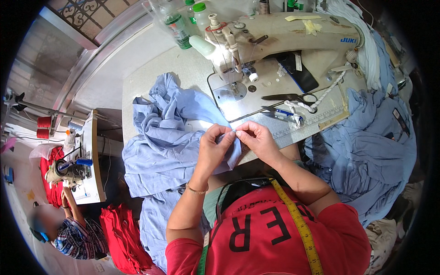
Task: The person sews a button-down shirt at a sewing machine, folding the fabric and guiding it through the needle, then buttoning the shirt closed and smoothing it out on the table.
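Observation:
Light blue fabric (169,123) lies bunched on the left of the sewing table and hangs over its front edge. Both my hands meet at a strip of this fabric near the table's front. My left hand (215,141) pinches its edge between thumb and fingers. Close against it, my right hand (256,140) pinches the same edge, fingertips nearly touching the left ones. Whether anything small sits between the fingertips is hidden. Beyond my hands stands a cream sewing machine (275,36), its needle plate (231,92) lit and the fabric strip passing beside it.
Dark scissors (293,97), thread snips (279,114), a braided white cord (330,89), a black phone (298,73) and small buttons (281,69) lie right of the needle. More blue garments (362,151) are heaped at right. Bottles (176,27) stand behind. At left, a co-worker (75,233) sits at another machine.

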`<state>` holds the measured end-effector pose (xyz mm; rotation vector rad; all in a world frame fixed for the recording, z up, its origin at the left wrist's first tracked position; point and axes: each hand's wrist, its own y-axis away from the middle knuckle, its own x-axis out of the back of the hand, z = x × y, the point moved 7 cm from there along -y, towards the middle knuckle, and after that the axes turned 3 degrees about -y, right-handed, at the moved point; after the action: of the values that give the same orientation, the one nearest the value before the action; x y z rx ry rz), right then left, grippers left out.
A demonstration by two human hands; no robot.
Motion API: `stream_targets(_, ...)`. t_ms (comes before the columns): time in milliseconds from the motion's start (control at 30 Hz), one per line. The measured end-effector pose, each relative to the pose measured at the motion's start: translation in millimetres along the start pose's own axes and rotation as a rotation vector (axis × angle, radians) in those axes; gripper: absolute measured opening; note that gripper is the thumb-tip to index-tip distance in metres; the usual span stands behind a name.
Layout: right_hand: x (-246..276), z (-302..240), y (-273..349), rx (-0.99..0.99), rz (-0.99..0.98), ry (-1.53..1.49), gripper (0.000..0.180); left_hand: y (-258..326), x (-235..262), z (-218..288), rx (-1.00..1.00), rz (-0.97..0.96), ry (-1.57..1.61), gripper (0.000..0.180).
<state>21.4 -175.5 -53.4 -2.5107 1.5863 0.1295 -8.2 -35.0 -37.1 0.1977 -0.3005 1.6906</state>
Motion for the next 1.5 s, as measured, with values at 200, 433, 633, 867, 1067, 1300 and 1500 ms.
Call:
stream_targets(200,0.8,7.4,-2.1,-0.194,-0.067,-0.284,0.02,-0.8,-4.6,-12.1,0.15,-0.066,0.29,0.011)
stream_targets(433,7.0,13.9,-4.0,-0.219,-0.093,-0.261,0.021,-0.9,-5.2,-10.3,0.152,-0.082,0.245,0.011)
stream_targets(633,9.0,1.7,-4.2,-0.094,-0.081,0.063,0.021,0.0,-4.9,-4.2,0.088,-0.055,0.075,0.011)
stream_targets(867,7.2,-2.3,-1.8,-0.079,-0.072,0.128,0.019,5.4,-4.5,24.8,-0.169,0.036,-0.192,0.008)
stream_targets(1067,4.3,-7.5,0.0,-0.048,-0.165,0.101,0.017,8.8,-6.0,34.6,-0.226,0.025,-0.243,0.007)
stream_targets(1300,2.4,-9.1,-0.1,-0.035,-0.204,0.027,0.017,11.9,-6.5,30.8,-0.221,0.005,-0.143,0.009)
stream_targets(1500,1.0,-7.7,1.5,0.005,-0.152,-0.028,0.018,10.6,-6.2,-0.5,0.23,-0.1,0.204,0.012)
